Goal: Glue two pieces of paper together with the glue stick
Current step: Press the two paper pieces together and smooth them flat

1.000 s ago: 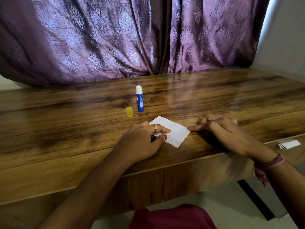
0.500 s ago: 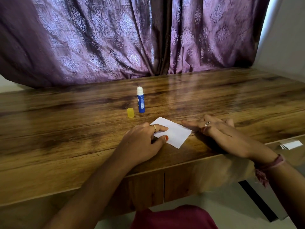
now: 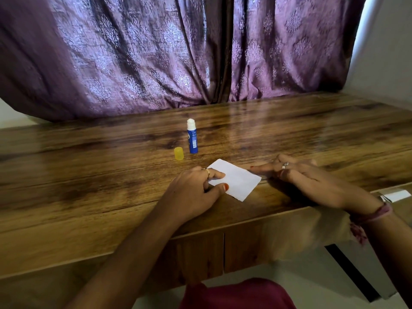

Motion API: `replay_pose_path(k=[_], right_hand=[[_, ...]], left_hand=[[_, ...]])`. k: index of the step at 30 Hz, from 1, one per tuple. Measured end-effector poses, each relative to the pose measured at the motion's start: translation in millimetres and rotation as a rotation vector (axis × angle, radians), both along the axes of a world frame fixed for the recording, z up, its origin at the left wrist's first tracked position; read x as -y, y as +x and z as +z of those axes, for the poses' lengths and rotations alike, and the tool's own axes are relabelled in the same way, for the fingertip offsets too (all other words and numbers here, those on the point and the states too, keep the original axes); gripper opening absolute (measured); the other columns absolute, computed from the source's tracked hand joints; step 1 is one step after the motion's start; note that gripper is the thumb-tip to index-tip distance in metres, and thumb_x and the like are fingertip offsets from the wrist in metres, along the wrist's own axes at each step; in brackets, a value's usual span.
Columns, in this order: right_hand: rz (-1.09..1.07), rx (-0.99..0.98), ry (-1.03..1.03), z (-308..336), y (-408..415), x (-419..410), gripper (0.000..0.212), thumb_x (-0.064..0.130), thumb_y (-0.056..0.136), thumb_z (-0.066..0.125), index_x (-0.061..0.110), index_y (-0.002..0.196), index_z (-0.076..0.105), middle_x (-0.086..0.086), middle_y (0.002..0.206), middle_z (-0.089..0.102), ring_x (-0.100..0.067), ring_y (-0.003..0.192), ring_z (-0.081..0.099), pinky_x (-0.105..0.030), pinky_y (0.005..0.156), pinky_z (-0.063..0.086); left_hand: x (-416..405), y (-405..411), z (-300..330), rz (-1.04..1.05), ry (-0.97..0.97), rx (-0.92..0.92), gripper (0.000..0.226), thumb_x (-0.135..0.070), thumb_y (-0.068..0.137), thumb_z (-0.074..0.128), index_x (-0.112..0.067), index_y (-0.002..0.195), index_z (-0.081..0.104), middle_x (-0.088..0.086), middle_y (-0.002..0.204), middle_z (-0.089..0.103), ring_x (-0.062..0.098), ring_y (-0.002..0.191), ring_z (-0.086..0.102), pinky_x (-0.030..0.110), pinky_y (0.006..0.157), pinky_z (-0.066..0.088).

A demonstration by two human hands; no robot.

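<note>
A small white paper [image 3: 238, 180] lies flat on the wooden table [image 3: 89, 175], near its front edge. My left hand [image 3: 196, 192] presses on the paper's left end with forefinger and thumb. My right hand [image 3: 303, 175] lies flat on the table with its fingers stretched out, the fingertips touching the paper's right edge. Behind the paper a blue glue stick [image 3: 192, 137] stands upright and uncapped, its white glue showing. Its yellow cap [image 3: 178, 153] stands just to its left. I cannot tell whether the paper is one sheet or two stacked.
A purple patterned curtain [image 3: 178, 52] hangs behind the table. At the far right a lower ledge bears a small white folded slip [image 3: 396, 195]. A white wall [image 3: 383, 52] closes the right side. Drawer fronts [image 3: 200, 257] sit under the table's front edge.
My right hand's fingertips slid up along the paper's right edge, from the right corner to the upper right side. My left hand stayed pressed on the paper.
</note>
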State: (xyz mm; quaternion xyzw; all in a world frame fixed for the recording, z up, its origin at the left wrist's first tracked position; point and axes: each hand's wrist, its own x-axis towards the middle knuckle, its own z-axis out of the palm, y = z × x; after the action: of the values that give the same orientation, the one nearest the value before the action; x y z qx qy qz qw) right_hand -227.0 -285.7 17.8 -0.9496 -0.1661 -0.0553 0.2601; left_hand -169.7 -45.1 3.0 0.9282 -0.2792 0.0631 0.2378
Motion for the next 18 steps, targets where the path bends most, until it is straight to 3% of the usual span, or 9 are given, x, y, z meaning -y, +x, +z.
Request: replay_pose_path(k=[2, 4, 10, 15, 18], right_hand=[[0.003, -0.012, 0.029, 0.2, -1.1, 7.1, 0.047, 0.046, 0.083, 0.021, 0.062, 0.115, 0.053, 0.03, 0.097, 0.052, 0.007, 0.099, 0.05, -0.047, 0.097, 0.032], [0.017, -0.015, 0.023, -0.4, -0.9, 9.5, 0.046, 0.046, 0.084, 0.025, 0.051, 0.114, 0.059, 0.031, 0.101, 0.053, 0.004, 0.102, 0.052, -0.05, 0.1, 0.035], [0.037, -0.02, 0.028, 2.2, 2.4, 8.7, 0.042, 0.046, 0.087, 0.03, 0.047, 0.11, 0.065, 0.012, 0.102, 0.056, -0.008, 0.104, 0.056, -0.047, 0.098, 0.04], [0.07, -0.018, -0.008, 2.9, -1.0, 7.2, 0.04, 0.045, 0.089, 0.031, 0.05, 0.109, 0.065, 0.02, 0.101, 0.053, -0.009, 0.106, 0.055, -0.056, 0.095, 0.036], [0.089, -0.054, 0.058, 1.7, -4.1, 0.7, 0.043, 0.046, 0.089, 0.028, 0.047, 0.107, 0.067, 0.019, 0.1, 0.054, -0.01, 0.104, 0.054, -0.051, 0.098, 0.029]], left_hand=[[0.3, 0.4, 0.9, -0.016, 0.006, 0.0, 0.04, -0.046, 0.093, 0.047, -0.034, 0.131, 0.051, -0.017, 0.075, 0.036, 0.005, 0.08, 0.039, 0.018, 0.062, 0.027], [0.4, 0.3, 1.7, -0.021, 0.014, -0.002, 0.04, -0.045, 0.093, 0.046, -0.035, 0.132, 0.05, -0.018, 0.074, 0.033, 0.005, 0.077, 0.037, 0.016, 0.059, 0.024], [-0.6, 0.4, 2.6, -0.035, 0.017, -0.026, 0.038, -0.041, 0.095, 0.045, -0.036, 0.132, 0.05, -0.018, 0.076, 0.036, 0.003, 0.073, 0.039, 0.018, 0.058, 0.025], [-0.9, -1.6, 3.1, -0.011, -0.032, 0.014, 0.036, -0.032, 0.097, 0.044, -0.032, 0.132, 0.052, -0.016, 0.085, 0.039, 0.004, 0.08, 0.041, 0.011, 0.059, 0.026], [-0.7, -2.9, 2.3, 0.066, -0.027, 0.076, 0.034, -0.03, 0.097, 0.043, -0.025, 0.129, 0.055, -0.009, 0.094, 0.045, 0.007, 0.084, 0.043, 0.01, 0.059, 0.028]])
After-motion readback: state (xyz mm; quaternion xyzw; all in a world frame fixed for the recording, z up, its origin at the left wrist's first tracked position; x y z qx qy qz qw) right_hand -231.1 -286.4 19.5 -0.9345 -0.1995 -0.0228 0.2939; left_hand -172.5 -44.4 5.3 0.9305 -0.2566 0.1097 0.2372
